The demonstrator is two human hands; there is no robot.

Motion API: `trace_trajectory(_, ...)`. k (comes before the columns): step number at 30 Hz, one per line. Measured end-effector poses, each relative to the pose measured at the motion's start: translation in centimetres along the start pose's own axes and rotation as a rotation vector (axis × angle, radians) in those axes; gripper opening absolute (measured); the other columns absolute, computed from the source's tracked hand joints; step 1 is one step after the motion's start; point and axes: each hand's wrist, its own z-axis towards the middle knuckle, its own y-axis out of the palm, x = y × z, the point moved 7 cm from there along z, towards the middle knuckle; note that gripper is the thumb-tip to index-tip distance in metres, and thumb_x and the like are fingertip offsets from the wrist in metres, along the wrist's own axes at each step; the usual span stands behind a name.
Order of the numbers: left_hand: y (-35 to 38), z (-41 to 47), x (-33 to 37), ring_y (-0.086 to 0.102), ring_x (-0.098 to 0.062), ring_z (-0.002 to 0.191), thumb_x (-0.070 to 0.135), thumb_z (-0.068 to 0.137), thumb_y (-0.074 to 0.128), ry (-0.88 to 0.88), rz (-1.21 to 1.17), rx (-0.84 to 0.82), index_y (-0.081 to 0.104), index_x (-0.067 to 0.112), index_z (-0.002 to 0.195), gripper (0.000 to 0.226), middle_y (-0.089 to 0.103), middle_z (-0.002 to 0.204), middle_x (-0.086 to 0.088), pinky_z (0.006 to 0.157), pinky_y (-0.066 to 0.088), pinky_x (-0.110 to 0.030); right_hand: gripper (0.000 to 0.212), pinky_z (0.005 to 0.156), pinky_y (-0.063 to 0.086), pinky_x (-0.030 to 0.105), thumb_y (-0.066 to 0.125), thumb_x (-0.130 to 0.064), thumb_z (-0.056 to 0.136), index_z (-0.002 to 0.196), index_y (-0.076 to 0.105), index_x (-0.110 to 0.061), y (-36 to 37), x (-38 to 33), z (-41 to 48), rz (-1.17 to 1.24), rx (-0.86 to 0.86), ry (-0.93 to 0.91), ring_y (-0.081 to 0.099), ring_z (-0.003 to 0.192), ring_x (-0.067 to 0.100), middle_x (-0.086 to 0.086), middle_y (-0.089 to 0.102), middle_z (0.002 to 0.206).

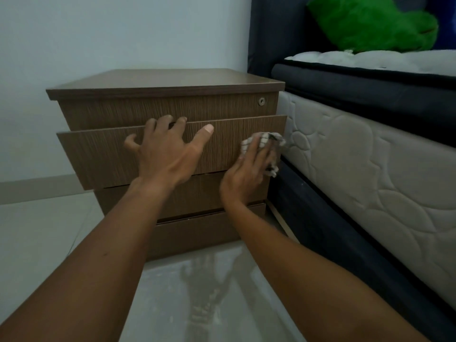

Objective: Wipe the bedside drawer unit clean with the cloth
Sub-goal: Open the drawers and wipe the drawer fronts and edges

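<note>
- One view only is supplied, the head camera, looking forward and down at the bedside drawer unit [167,134], which stands on the pale floor [37,243] with its right side just beside the mattress [365,169].
- Two hands are seen on the second drawer front [98,156], which is pulled out a little past the drawer above it and is tilted in the picture, its long axis running left to right.
- The left hand [165,154] is spread open, the fingertips [182,119] hooked over the drawer's top edge and the thumb laid flat on the face; nothing is gripped in it, and it is judged to be steadying the drawer.
- The cloth [265,140], a checked rag, is bunched at the drawer front's right end, near the corner beside the mattress, and is pressed against the wood under the right hand [249,169], whose fingers are laid flat over it rather than curled shut.
- The deciding relation is judged thus: nearly all of the drawer face lies to the left of the cloth, along the long axis, so the coming stroke could only be carried leftward, toward the left hand, which lies in its path.
- The right hand is the nearer to the cloth, being upon it; the left is well apart from it.
- A lock [261,101] is seen on the top drawer, above the cloth.
</note>
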Motion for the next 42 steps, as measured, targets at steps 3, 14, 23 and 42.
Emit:
trace_trajectory(3, -0.1, 0.0, -0.1, 0.030, -0.023, 0.143, 0.077, 0.089, 0.019, 0.000, -0.027, -0.007, 0.049, 0.022, 0.145, 0.084, 0.041, 0.153, -0.005, 0.111, 0.014, -0.059, 0.070, 0.117, 0.026, 0.056, 0.048, -0.005, 0.100, 0.159, 0.019, -0.030, 2.9, -3.0, -4.1, -0.031, -0.183, -0.309, -0.009, 0.155, 0.031, -0.002, -0.003, 0.169)
trace_trajectory(14, -0.4, 0.3, -0.5, 0.035, -0.026, 0.140, 0.080, 0.086, 0.016, 0.004, -0.090, 0.000, 0.048, 0.013, 0.145, 0.094, 0.046, 0.150, -0.009, 0.113, 0.020, -0.062, 0.062, 0.121, 0.018, 0.059, 0.050, 0.000, 0.092, 0.149, 0.046, -0.023, 3.3, -2.5, -5.8, -0.159, -0.417, -0.777, 0.011, 0.154, 0.035, 0.007, 0.020, 0.166)
trace_trajectory(23, 0.6, 0.3, -0.4, 0.045, -0.028, 0.126, 0.081, 0.085, 0.027, -0.005, -0.106, 0.123, 0.057, 0.010, 0.135, 0.091, 0.057, 0.133, -0.010, 0.104, 0.034, -0.060, 0.057, 0.125, 0.015, 0.050, 0.042, -0.015, 0.102, 0.157, 0.028, -0.021, -2.2, -1.1, 5.6, 0.010, 0.016, -0.205, 0.011, 0.154, 0.032, 0.010, 0.012, 0.167)
trace_trajectory(42, 3.1, -2.7, -2.4, -0.010, -0.025, 0.154, 0.074, 0.077, 0.036, 0.115, 0.131, 0.024, 0.011, 0.019, 0.160, 0.102, -0.004, 0.168, 0.000, 0.114, -0.008, -0.067, 0.042, 0.085, 0.032, 0.000, 0.046, -0.017, 0.105, 0.147, 0.047, -0.014, -3.5, 8.3, 0.0, 0.242, 0.029, 0.398, 0.051, 0.122, 0.011, 0.006, 0.051, 0.143)
